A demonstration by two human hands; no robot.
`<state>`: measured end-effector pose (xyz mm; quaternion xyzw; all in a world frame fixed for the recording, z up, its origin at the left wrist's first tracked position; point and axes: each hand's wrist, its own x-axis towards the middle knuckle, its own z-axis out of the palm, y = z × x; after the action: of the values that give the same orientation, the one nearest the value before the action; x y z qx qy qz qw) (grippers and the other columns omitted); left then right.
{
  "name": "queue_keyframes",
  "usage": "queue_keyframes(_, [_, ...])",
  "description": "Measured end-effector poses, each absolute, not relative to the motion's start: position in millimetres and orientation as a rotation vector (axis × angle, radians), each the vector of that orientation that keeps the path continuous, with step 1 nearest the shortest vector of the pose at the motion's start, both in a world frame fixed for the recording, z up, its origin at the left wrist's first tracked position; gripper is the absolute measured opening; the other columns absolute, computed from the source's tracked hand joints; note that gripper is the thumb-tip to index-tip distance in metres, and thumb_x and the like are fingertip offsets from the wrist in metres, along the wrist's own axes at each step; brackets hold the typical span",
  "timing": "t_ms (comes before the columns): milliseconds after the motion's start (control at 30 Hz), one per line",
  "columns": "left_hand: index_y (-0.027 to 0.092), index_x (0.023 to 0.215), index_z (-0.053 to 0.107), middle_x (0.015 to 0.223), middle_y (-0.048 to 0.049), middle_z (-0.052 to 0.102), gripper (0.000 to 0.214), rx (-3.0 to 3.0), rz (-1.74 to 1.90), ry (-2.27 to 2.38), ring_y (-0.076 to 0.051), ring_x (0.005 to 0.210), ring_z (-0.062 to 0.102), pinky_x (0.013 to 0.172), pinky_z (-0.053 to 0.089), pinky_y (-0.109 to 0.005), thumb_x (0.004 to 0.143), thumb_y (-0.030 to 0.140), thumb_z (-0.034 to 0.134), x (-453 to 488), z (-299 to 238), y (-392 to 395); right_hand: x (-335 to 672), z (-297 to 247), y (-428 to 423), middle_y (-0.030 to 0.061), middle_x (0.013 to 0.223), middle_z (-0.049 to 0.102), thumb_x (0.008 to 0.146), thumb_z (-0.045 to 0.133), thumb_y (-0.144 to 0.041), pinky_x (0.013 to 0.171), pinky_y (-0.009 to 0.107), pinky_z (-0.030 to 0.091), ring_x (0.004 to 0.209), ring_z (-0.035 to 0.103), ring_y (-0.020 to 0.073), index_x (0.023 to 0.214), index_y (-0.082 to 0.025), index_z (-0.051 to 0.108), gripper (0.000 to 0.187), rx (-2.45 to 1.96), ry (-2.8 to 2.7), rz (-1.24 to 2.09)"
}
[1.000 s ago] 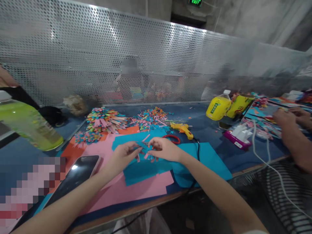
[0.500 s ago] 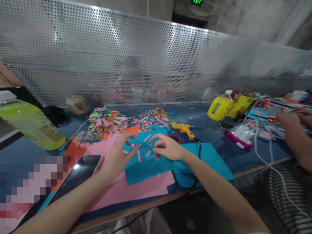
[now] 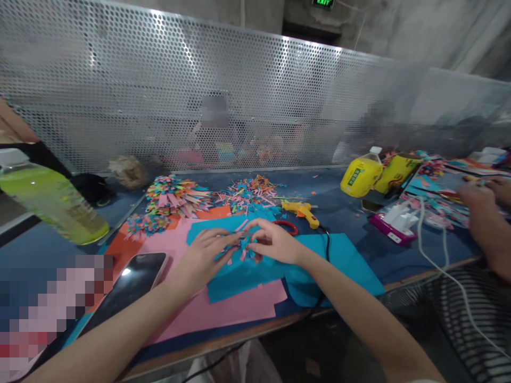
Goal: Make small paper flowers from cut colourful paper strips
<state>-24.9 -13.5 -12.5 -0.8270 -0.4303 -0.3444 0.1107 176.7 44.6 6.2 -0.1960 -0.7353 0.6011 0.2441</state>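
A small tuft of blue and pink paper strips [image 3: 246,249] is between my two hands, above a blue paper sheet [image 3: 227,287]. My right hand [image 3: 275,243] is closed on its right side, thumb and fingertips pinching it. My left hand [image 3: 207,258] meets the tuft from the left with its fingers together; what its fingertips pinch is hidden. Under the blue sheet lies pink paper [image 3: 239,310]. Just behind my right hand are red-handled scissors [image 3: 288,228], partly covered, and a yellow glue gun [image 3: 302,211] with a black cord.
Behind my hands lie a heap of cut strips [image 3: 253,192] and a larger paper-strip bundle [image 3: 175,196]. A phone [image 3: 130,284] and a green drink bottle [image 3: 51,199] are at left. To the right are a yellow bottle [image 3: 361,174], a tissue pack [image 3: 395,226] and another person's hands [image 3: 479,197].
My left hand has turned over and its fingers have closed in against the paper tuft, hiding the loose pink strips. My right hand has stayed nearly in place.
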Motion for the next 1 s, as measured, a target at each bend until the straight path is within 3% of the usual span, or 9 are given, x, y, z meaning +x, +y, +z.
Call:
queue_keyframes(367, [0.022, 0.102, 0.058, 0.086, -0.0035, 0.066, 0.024, -2.5, -1.062, -1.378, -0.018, 0.091, 0.056, 0.082, 0.044, -0.033, 0.08, 0.024, 0.049, -20, -9, -16, 177, 7, 44, -0.001, 0.074, 0.059, 0.08, 0.053, -0.028, 0.057, 0.024, 0.049, 0.056, 0.057, 0.0084, 0.103, -0.02, 0.04, 0.028, -0.539, -2.032, 1.69])
queue_keyframes(500, [0.022, 0.099, 0.059, 0.081, -0.0031, 0.066, 0.023, -2.48, -1.214, -1.482, -0.018, 0.089, 0.057, 0.078, 0.046, -0.031, 0.078, 0.024, 0.05, -17, -5, -18, 178, 7, 45, -0.0003, 0.075, 0.059, 0.08, 0.052, -0.028, 0.055, 0.022, 0.048, 0.056, 0.057, 0.0081, 0.102, -0.019, 0.042, 0.025, -0.551, -2.027, 1.669])
queue_keyframes(700, [0.02, 0.082, 0.061, 0.095, -0.0035, 0.064, 0.012, -2.426, -1.51, -1.875, -0.014, 0.076, 0.059, 0.068, 0.048, -0.027, 0.075, 0.026, 0.053, -17, 3, -20, 180, 5, 49, -0.001, 0.071, 0.059, 0.081, 0.052, -0.029, 0.052, 0.022, 0.047, 0.052, 0.055, 0.0076, 0.101, -0.018, 0.046, 0.024, -0.564, -1.991, 1.644])
queue_keyframes(867, [0.022, 0.108, 0.054, 0.093, -0.0035, 0.065, 0.035, -2.498, -1.367, -1.763, -0.017, 0.083, 0.059, 0.071, 0.048, -0.029, 0.074, 0.03, 0.057, -19, -4, -18, 180, 2, 50, -0.001, 0.072, 0.06, 0.08, 0.053, -0.028, 0.052, 0.023, 0.048, 0.053, 0.057, 0.0083, 0.102, -0.019, 0.045, 0.024, -0.536, -1.976, 1.703])
queue_keyframes(1000, [0.025, 0.106, 0.057, 0.098, -0.0035, 0.065, 0.03, -2.585, -1.17, -1.399, -0.018, 0.095, 0.057, 0.084, 0.044, -0.033, 0.076, 0.027, 0.055, -21, -10, -16, 180, 1, 52, -0.0014, 0.07, 0.06, 0.079, 0.054, -0.027, 0.053, 0.024, 0.049, 0.052, 0.059, 0.0095, 0.102, -0.019, 0.046, 0.025, -0.493, -1.899, 1.848])
